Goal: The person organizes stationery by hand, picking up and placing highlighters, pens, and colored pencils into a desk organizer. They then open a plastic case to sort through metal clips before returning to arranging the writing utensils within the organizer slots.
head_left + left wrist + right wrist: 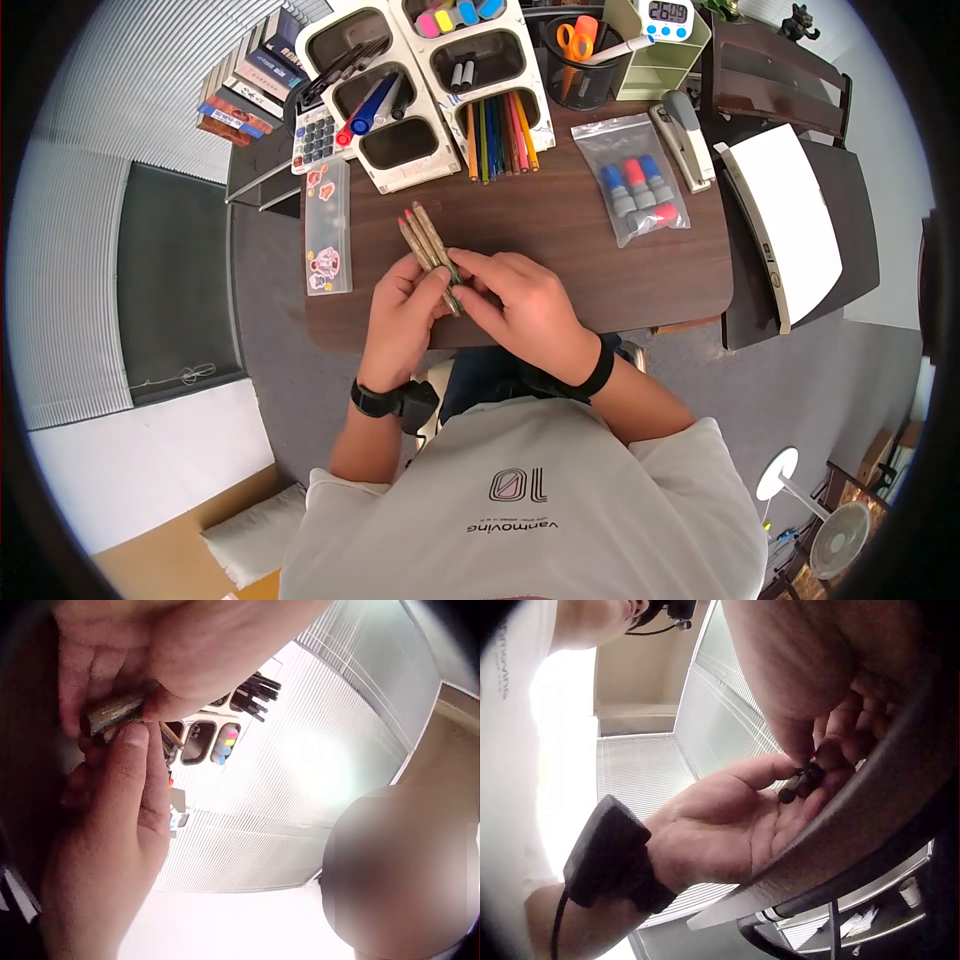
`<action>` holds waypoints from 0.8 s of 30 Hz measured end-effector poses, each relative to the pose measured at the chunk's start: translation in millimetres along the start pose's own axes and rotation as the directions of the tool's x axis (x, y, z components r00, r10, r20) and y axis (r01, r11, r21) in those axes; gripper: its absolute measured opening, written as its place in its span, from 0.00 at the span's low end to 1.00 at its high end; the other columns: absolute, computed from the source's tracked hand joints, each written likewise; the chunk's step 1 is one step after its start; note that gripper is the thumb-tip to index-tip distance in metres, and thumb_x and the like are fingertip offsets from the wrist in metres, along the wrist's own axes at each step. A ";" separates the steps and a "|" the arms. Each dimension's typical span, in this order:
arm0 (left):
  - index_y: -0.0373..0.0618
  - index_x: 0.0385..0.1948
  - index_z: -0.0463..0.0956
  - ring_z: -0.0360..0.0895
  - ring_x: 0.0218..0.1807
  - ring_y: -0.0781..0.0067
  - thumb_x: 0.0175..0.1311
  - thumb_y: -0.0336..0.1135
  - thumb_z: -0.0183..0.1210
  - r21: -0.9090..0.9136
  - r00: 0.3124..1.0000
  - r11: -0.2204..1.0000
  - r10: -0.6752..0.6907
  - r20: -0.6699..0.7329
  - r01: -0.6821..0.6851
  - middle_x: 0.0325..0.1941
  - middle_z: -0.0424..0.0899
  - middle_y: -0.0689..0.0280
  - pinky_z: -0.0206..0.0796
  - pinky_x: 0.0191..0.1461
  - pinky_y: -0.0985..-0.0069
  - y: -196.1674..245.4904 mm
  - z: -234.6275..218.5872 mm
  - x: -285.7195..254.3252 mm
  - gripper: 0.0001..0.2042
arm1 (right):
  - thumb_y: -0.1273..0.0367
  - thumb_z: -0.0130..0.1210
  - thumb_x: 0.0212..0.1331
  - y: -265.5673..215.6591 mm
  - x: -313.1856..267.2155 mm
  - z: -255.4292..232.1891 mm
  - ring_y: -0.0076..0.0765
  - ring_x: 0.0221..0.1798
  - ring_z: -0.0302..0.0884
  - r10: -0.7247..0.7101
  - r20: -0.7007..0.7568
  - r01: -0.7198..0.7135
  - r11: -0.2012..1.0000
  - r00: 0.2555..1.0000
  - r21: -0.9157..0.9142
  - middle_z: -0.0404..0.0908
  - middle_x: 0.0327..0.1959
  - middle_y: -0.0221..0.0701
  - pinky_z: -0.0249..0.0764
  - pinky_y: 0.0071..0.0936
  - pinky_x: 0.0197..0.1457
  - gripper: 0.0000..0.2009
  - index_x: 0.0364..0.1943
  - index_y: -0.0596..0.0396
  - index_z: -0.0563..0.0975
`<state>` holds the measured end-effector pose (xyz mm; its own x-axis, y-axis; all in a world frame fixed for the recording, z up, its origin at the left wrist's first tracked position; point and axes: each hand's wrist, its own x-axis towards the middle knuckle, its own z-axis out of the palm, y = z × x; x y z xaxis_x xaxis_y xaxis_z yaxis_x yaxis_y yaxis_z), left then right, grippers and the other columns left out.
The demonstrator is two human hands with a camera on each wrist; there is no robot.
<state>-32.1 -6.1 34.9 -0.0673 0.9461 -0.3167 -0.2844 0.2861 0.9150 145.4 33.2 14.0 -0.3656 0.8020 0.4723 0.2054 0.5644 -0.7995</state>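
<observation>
Several pencils with gold-brown barrels (pixel 428 240) stand slanted between both hands, above the near edge of the desk. The left hand (pixel 400 305) grips them with thumb and fingers around their lower part. From the other side the right hand (pixel 530 305) pinches the same bundle near its lower end. In the left wrist view the bundle's ends (pixel 114 716) show between the fingers of both hands. Dark pencil ends (pixel 802 781) stick out among the fingertips in the right wrist view. Some fingers hide part of the barrels.
Behind the hands, a white organizer (pixel 420 165) holds pens, markers and colored pencils (pixel 505 135). A sticker-covered case (pixel 328 230) lies left. To the right are a clear bag of bottles (pixel 632 180), a stapler (pixel 685 140) and a black mesh cup (pixel 580 85).
</observation>
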 end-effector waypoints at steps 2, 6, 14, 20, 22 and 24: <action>0.35 0.53 0.77 0.84 0.45 0.76 0.77 0.29 0.54 -0.115 0.998 0.991 -0.057 0.035 0.061 0.45 0.87 0.63 0.78 0.49 0.76 5.5 0.9 4.5 0.10 | 0.73 0.67 0.59 -4.9 1.9 -2.6 0.42 0.36 0.83 0.035 -0.015 -0.034 0.998 0.999 0.051 0.84 0.35 0.36 0.81 0.36 0.40 0.21 0.58 0.56 0.79; 0.36 0.54 0.76 0.86 0.49 0.71 0.78 0.29 0.54 -0.090 1.000 0.995 -0.029 0.007 0.029 0.48 0.87 0.60 0.79 0.50 0.73 6.4 2.8 8.7 0.10 | 0.72 0.67 0.61 -13.8 3.8 -12.7 0.38 0.36 0.83 0.158 0.027 -0.160 0.972 0.987 0.172 0.85 0.37 0.35 0.82 0.34 0.41 0.22 0.60 0.55 0.78; 0.36 0.53 0.77 0.85 0.48 0.72 0.78 0.30 0.55 -0.097 0.999 0.994 0.049 -0.017 -0.051 0.46 0.87 0.61 0.78 0.49 0.74 -0.1 -1.6 6.1 0.10 | 0.74 0.64 0.59 -1.6 0.6 -4.6 0.44 0.38 0.84 0.026 -0.009 -0.025 0.997 1.000 0.068 0.85 0.39 0.37 0.82 0.37 0.41 0.21 0.58 0.55 0.77; 0.36 0.53 0.77 0.85 0.45 0.74 0.78 0.30 0.55 -0.087 0.998 0.994 0.065 0.003 -0.065 0.44 0.88 0.61 0.77 0.48 0.76 -1.8 -14.3 10.3 0.10 | 0.74 0.63 0.60 -10.5 9.8 2.9 0.47 0.37 0.85 0.111 0.060 -0.116 0.989 0.992 0.094 0.85 0.39 0.40 0.82 0.39 0.40 0.21 0.59 0.56 0.76; 0.37 0.53 0.78 0.85 0.46 0.73 0.78 0.32 0.55 -0.074 0.995 0.992 0.101 -0.022 -0.102 0.46 0.88 0.62 0.77 0.48 0.76 -3.3 -19.3 14.4 0.10 | 0.74 0.63 0.60 -14.6 18.7 4.6 0.48 0.36 0.85 0.167 0.055 -0.173 0.973 0.984 0.154 0.84 0.37 0.41 0.82 0.37 0.39 0.22 0.59 0.56 0.76; 0.38 0.53 0.78 0.85 0.47 0.73 0.79 0.33 0.54 -0.181 0.992 0.975 0.124 -0.035 -0.128 0.47 0.88 0.62 0.77 0.49 0.75 -2.6 -23.8 13.5 0.11 | 0.74 0.62 0.61 -16.2 32.5 6.2 0.39 0.33 0.86 0.308 0.151 -0.340 0.893 0.939 0.294 0.84 0.33 0.39 0.81 0.32 0.37 0.23 0.61 0.60 0.74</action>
<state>-55.0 2.4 22.3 -0.1352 0.9685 -0.2093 -0.4419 0.1301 0.8876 124.6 48.9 40.0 -0.4172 0.8978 0.1412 0.0414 0.1740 -0.9839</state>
